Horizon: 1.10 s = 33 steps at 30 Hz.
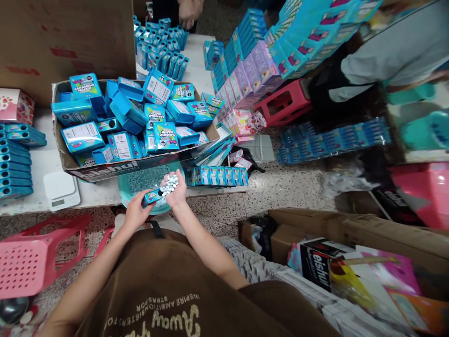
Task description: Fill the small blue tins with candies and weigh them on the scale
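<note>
My left hand (137,209) is closed around a small blue candy box (151,197), which it holds tilted toward my other hand. A dark round hole shows at the box's end. Cupped beside that hole, my right hand (178,191) carries a heap of small white and pale blue candies (170,184). Both hands are over a turquoise basin (123,191) with many more of these candies in it. Right behind the basin stands a cardboard carton (105,171) piled with blue candy boxes (165,135).
A white digital scale (61,191) sits on the table at left, near stacked blue boxes (16,164). Pink stools (28,262) stand below. Display boxes (224,176) lie right of the basin. Another person's hand (189,13) shows at the back; a person in grey (386,51) is at right.
</note>
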### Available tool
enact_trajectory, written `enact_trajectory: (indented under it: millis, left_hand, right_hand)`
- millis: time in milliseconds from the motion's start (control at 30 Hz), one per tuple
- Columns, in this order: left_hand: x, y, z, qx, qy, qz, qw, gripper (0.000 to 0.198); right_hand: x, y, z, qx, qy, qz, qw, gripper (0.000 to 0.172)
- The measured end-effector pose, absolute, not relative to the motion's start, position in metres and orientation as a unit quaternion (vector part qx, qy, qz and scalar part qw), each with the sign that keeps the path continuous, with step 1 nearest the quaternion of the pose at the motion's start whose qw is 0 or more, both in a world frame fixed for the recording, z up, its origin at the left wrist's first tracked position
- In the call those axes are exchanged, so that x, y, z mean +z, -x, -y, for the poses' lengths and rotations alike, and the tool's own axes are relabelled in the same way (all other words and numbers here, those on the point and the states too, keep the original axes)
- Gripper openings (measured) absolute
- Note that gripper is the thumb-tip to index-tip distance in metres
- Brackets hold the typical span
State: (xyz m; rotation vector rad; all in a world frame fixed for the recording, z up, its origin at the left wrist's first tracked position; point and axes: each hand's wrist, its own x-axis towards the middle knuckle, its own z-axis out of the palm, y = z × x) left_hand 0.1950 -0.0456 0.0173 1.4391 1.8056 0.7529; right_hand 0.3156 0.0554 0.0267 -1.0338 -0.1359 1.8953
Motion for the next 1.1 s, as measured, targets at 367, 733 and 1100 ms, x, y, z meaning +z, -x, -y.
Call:
enact_trajectory:
  millis: [367, 733, 1100]
  left_hand:
    - [0.018, -0.194, 0.043, 0.263, -0.59, -0.679, 0.348, 0.042]
    - [0.017, -0.196, 0.041, 0.28, -0.551, -0.7, 0.357, 0.042]
    - [0.011, -0.197, 0.044, 0.278, -0.579, -0.691, 0.331, 0.041]
  right_hand:
    - [0.02, -0.314, -0.055, 0.764, 0.443, 0.091, 0.46, 0.042]
    - [0.024, -0.313, -0.054, 0.756, 0.433, 0.105, 0.48, 0.04]
    - [0.02, -0.311, -0.05, 0.743, 0.46, 0.101, 0.475, 0.036]
